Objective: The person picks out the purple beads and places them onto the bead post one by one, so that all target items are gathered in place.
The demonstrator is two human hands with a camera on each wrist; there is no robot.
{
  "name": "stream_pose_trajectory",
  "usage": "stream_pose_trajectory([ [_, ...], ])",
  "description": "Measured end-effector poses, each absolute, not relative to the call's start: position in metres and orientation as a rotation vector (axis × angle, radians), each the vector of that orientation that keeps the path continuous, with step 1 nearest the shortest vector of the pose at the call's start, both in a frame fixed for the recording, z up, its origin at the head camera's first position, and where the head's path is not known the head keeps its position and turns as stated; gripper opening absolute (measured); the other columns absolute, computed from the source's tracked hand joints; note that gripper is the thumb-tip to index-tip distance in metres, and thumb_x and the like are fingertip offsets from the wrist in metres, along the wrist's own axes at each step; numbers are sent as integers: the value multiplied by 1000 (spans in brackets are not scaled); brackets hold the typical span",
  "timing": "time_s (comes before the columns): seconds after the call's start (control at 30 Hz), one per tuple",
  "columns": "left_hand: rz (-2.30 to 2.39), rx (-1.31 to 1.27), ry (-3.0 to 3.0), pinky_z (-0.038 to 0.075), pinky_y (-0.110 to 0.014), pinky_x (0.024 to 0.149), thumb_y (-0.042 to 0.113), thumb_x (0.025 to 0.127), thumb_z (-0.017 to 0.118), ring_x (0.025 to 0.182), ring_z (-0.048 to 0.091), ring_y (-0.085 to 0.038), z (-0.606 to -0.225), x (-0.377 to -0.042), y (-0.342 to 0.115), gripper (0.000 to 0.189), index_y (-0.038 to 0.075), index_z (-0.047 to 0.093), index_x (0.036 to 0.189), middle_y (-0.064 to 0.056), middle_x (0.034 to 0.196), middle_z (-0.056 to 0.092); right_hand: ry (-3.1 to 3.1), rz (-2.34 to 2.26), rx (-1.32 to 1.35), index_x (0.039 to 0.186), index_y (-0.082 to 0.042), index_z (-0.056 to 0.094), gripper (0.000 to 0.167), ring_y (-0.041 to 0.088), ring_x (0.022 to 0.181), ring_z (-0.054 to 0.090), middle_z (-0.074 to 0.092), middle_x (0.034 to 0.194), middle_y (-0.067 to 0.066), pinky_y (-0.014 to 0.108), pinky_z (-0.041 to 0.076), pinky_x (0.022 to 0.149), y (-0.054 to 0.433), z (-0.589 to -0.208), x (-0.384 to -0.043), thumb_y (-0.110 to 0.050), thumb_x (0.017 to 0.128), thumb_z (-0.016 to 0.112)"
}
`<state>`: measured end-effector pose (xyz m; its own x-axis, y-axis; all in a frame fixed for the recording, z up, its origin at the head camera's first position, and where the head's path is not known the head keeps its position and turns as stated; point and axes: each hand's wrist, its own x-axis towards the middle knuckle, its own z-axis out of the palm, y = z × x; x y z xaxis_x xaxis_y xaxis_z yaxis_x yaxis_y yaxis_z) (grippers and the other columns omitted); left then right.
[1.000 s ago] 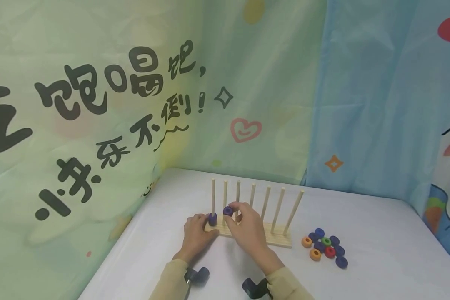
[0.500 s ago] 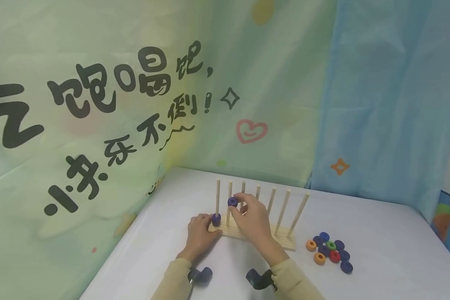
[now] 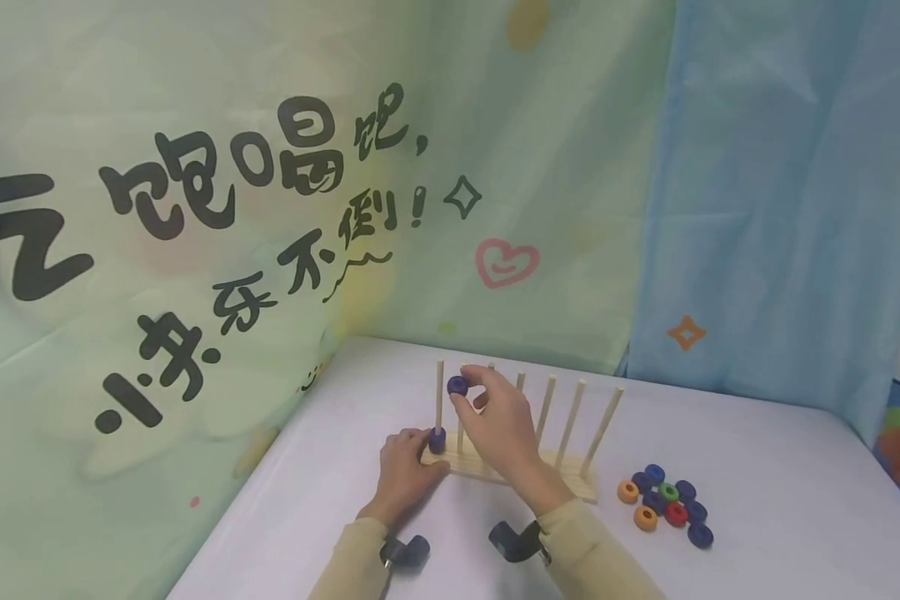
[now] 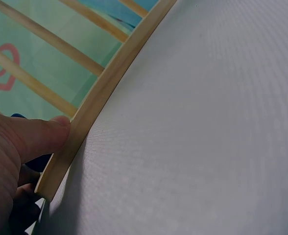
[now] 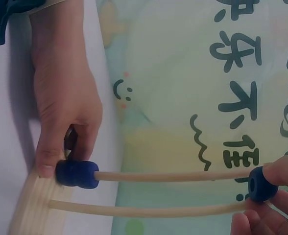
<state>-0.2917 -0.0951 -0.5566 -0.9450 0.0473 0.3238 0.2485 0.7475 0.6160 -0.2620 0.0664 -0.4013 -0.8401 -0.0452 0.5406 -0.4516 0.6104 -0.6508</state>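
A wooden peg rack (image 3: 480, 465) with a row of upright pegs stands on the table. My left hand (image 3: 407, 468) grips its left end, thumb (image 4: 56, 133) on the front edge of the base. Two dark blue beads (image 5: 77, 174) are stacked at the foot of the leftmost peg, beside the left fingers. With thumb and fingertips my right hand (image 3: 501, 421) pinches another dark blue bead (image 3: 457, 385), its hole showing, up near the tops of the two leftmost pegs. The right hand hides parts of the middle pegs.
Right of the rack lies a loose cluster of several beads: dark blue ones (image 3: 701, 535), orange ones (image 3: 645, 517), a red one (image 3: 676, 513) and a green one (image 3: 668, 492). Printed cloth (image 3: 570, 167) hangs behind the white table (image 3: 780, 500).
My right hand has raised the blue bead from low between the pegs to near their tops. The left hand keeps its grip on the rack. The head view has shifted slightly.
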Motion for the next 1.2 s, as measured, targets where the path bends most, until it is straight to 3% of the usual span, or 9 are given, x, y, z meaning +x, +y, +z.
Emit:
stream_pose_trajectory([
  [0.37, -1010, -221, -2673, 35, -51, 95, 32, 74, 79, 105, 51, -30, -558, -293, -96, 59, 3, 66, 123, -10, 112, 62, -2247, 1070, 526, 113, -9, 69, 28, 9, 69, 63, 70, 102, 1, 22, 47, 56, 58, -391, -268, -15, 86, 72],
  [0.63, -1015, -220, -2668, 36, -51, 95, 31, 73, 79, 106, 51, -30, -559, -293, -95, 58, 3, 66, 123, -10, 111, 62, -2210, 1106, 532, 123, -5, 63, 38, 12, 68, 65, 70, 108, 7, 22, 47, 53, 56, -382, -275, -12, 87, 71],
  [1.2, -1025, -227, -2669, 35, -51, 96, 31, 74, 78, 105, 51, -29, -559, -291, -95, 56, 5, 66, 123, -9, 111, 62, -2321, 1153, 420, 118, -14, 69, 31, 8, 68, 62, 70, 109, 0, 26, 47, 57, 48, -378, -283, -21, 88, 70],
])
